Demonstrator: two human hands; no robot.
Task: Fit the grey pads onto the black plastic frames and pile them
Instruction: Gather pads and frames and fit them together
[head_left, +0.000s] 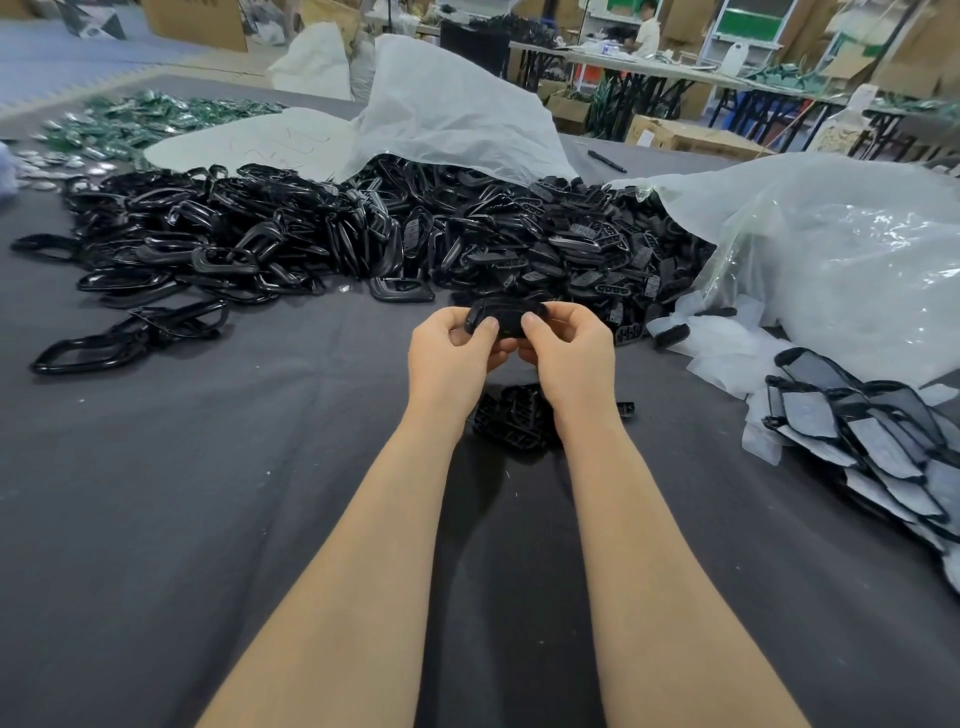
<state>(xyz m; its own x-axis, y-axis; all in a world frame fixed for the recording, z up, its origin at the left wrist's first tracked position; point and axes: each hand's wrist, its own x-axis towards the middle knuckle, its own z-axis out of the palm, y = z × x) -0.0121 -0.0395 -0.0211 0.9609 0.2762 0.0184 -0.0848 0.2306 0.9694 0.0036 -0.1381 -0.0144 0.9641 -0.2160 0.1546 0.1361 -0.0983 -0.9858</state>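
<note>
Both hands hold one black plastic frame (506, 317) above the grey cloth. My left hand (454, 348) pinches its left end and my right hand (563, 348) pinches its right end, thumbs on top. Whether a pad sits inside it I cannot tell. A big heap of loose black frames (311, 234) spreads across the far side of the table. At the right edge lies a pile of frames fitted with grey pads (862, 431). A few small black slotted parts (511, 415) rest on the cloth just under my wrists.
White plastic sacks (831, 260) lie at the far middle and right. Green and silver pieces (130, 124) are scattered at the far left. A black pen (607, 161) lies beyond the heap. Work tables and a person sit in the background.
</note>
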